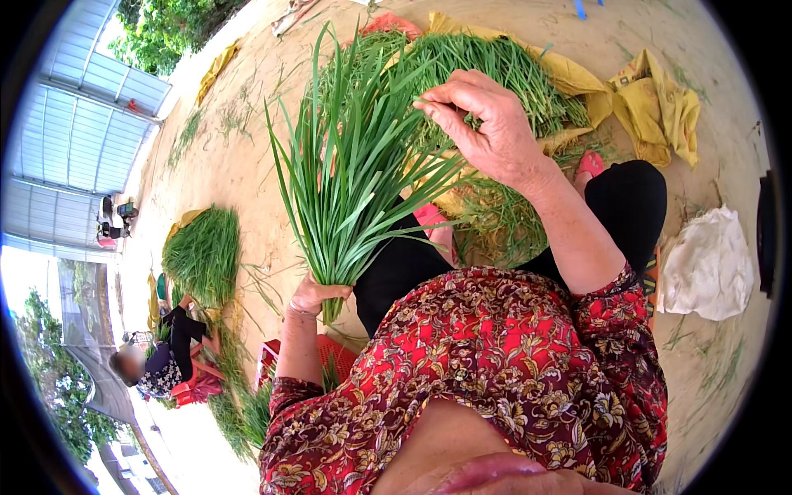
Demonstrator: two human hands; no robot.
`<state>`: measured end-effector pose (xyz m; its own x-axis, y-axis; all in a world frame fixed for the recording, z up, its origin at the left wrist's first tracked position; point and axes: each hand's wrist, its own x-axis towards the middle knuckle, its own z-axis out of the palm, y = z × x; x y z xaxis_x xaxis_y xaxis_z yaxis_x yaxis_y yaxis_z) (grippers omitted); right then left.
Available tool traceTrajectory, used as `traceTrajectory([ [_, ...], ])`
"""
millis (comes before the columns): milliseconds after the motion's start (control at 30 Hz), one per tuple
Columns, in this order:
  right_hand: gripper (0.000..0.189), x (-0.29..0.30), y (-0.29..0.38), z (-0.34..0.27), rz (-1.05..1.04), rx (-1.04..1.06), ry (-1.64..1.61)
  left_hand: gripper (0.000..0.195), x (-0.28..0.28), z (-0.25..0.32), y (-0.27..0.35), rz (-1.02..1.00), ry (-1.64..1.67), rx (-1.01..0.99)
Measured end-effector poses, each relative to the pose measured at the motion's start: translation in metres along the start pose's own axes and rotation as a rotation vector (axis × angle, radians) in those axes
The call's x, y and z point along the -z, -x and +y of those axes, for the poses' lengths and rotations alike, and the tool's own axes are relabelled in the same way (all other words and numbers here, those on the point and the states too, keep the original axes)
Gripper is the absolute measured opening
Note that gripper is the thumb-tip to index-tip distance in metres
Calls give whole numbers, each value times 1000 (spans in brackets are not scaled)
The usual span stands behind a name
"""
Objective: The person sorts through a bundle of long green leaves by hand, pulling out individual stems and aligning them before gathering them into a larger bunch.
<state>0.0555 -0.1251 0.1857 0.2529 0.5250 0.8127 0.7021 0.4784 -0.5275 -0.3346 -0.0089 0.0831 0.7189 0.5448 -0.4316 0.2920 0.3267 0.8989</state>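
Note:
My left hand (317, 293) grips a bunch of long, flat green leaves, which look like garlic chives (352, 192), near their cut stem ends. The leaves fan out upward and away from me above my left thigh. My right hand (489, 124) is raised to the right of the leaf tips. Its thumb and forefinger pinch a small piece of green leaf (419, 99); whether that piece is still joined to the bunch I cannot tell. Past both hands, a large heap of the same greens (495, 74) lies on a yellow woven sack (572, 77).
Loose trimmings (501, 216) lie between my feet. A red plastic crate (334, 352) stands by my left side, and a white sack (708, 266) lies to my right. At far left, another person (167, 359) sits beside a second heap of greens (204, 257).

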Motion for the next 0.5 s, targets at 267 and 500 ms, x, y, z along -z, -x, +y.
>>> traceTrajectory([
  [267, 23, -19, 21, 22, -286, -449, -83, 36, -6, 3, 3, 59, -63, 14],
  [500, 15, -26, 37, 27, -285, -456, -192, 37, -3, 3, -1, 32, -78, 15],
])
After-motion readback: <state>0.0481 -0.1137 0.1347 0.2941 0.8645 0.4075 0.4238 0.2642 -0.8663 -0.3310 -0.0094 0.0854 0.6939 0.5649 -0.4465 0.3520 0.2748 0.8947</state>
